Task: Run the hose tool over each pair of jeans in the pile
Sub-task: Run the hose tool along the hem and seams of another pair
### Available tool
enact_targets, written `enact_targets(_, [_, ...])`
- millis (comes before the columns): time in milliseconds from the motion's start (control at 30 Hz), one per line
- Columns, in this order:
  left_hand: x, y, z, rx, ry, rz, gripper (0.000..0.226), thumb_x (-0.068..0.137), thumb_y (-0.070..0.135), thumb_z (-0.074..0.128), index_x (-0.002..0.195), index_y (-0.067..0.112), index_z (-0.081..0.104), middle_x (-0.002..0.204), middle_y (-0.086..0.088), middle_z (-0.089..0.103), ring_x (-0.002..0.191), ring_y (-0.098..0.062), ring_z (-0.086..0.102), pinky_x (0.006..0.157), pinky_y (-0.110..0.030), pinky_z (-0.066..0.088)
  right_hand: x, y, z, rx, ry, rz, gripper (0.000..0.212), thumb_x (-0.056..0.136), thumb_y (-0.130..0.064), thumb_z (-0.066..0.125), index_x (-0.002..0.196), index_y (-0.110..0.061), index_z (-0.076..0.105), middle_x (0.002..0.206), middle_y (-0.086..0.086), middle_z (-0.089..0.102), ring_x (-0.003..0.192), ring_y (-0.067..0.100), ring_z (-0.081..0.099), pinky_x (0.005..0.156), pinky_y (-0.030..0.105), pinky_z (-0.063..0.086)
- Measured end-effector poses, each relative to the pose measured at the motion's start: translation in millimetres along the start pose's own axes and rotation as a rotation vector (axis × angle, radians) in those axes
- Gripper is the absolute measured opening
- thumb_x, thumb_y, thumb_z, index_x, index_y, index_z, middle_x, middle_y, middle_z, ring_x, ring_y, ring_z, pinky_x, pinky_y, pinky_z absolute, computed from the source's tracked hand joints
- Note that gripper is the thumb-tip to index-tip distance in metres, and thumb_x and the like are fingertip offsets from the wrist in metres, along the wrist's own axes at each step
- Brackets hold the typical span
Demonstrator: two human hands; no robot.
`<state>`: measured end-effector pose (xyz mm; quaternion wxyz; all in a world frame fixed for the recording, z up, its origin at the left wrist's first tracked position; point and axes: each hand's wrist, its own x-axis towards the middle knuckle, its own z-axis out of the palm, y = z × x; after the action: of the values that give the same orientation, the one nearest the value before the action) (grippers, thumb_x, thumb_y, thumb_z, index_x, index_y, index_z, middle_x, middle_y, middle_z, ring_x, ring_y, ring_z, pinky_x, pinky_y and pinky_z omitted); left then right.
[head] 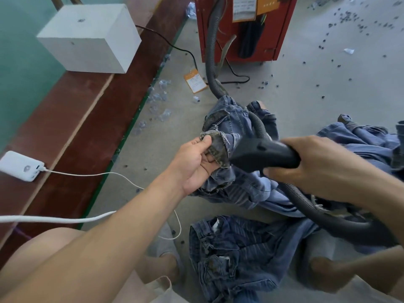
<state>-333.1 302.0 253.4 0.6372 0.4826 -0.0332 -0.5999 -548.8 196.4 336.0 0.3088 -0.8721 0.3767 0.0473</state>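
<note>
At the centre of the frame the left hand [197, 159] pinches a frayed, stained flap of denim between thumb and curled fingers, lifting one pair of jeans [235, 132] off the concrete floor [306, 88]. The right hand [306, 166], at centre right, has its grip wrapped round the black handle of the hose tool [262, 153], whose nozzle end points left and meets the held flap just beside the left fingers. From the handle a ribbed black hose [211, 60] runs up over the held jeans to a red machine cabinet [247, 29] at the top centre; another stretch of it loops down to the lower right, across more denim. A second pair of jeans [231, 259] lies crumpled on the floor at the bottom centre, and further blue denim is heaped at the right edge.

At the left edge a white power bank [20, 168] with a white cable [87, 174] rests on a reddish-brown ledge. A white block [89, 38] sits at the upper left. An orange tag [195, 81] and dark scraps lie scattered on the floor.
</note>
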Motion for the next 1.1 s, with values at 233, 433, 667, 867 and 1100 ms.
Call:
enact_targets(233, [-3, -6, 5, 0.047, -0.048, -0.042, 0.026, 0.11, 0.013, 0.039, 0.111, 0.005, 0.064, 0.089, -0.013, 0.078, 0.077, -0.022, 0.076, 0.074, -0.039, 0.065, 19, -5, 8, 0.104, 0.147, 0.033, 0.025, 0.084, -0.051, 0.07, 0.082, -0.028, 0.061, 0.061, -0.008, 0.065, 0.054, 0.002, 0.059, 0.046, 0.023, 0.039])
enact_targets(433, [0, 1, 4, -0.014, 0.012, -0.005, 0.032, 0.11, 0.011, 0.037, 0.131, -0.001, 0.058, 0.098, -0.018, 0.076, 0.085, -0.026, 0.074, 0.081, -0.043, 0.063, 1, 0, -5, 0.012, 0.001, 0.01, 0.016, 0.08, -0.053, 0.07, 0.084, -0.041, 0.061, 0.07, -0.027, 0.065, 0.059, -0.004, 0.061, 0.046, 0.015, 0.041])
enact_targets(667, [-2, -15, 9, 0.023, -0.059, -0.046, 0.026, 0.11, 0.011, 0.038, 0.114, 0.007, 0.064, 0.089, -0.011, 0.077, 0.076, -0.021, 0.075, 0.072, -0.039, 0.064, 18, -12, 6, 0.057, 0.148, 0.036, 0.023, 0.087, -0.05, 0.069, 0.088, -0.028, 0.061, 0.068, -0.008, 0.063, 0.058, 0.006, 0.058, 0.05, 0.027, 0.038])
enact_targets(867, [-4, -12, 6, -0.013, -0.079, -0.037, 0.027, 0.109, 0.009, 0.04, 0.116, 0.008, 0.066, 0.095, -0.009, 0.078, 0.081, -0.022, 0.075, 0.068, -0.039, 0.063, 3, 1, -19, 0.09, -0.01, 0.067, 0.013, 0.08, -0.05, 0.072, 0.083, -0.042, 0.064, 0.054, -0.014, 0.063, 0.042, 0.003, 0.055, 0.039, 0.016, 0.037])
enact_targets(1100, [-9, -18, 9, -0.052, -0.158, -0.102, 0.031, 0.109, 0.012, 0.037, 0.129, 0.006, 0.059, 0.115, -0.017, 0.073, 0.099, -0.031, 0.074, 0.076, -0.05, 0.063, 23, -1, -1, 0.236, 0.039, 0.127, 0.025, 0.084, -0.044, 0.075, 0.082, -0.022, 0.065, 0.05, -0.006, 0.061, 0.04, 0.008, 0.053, 0.05, 0.032, 0.045])
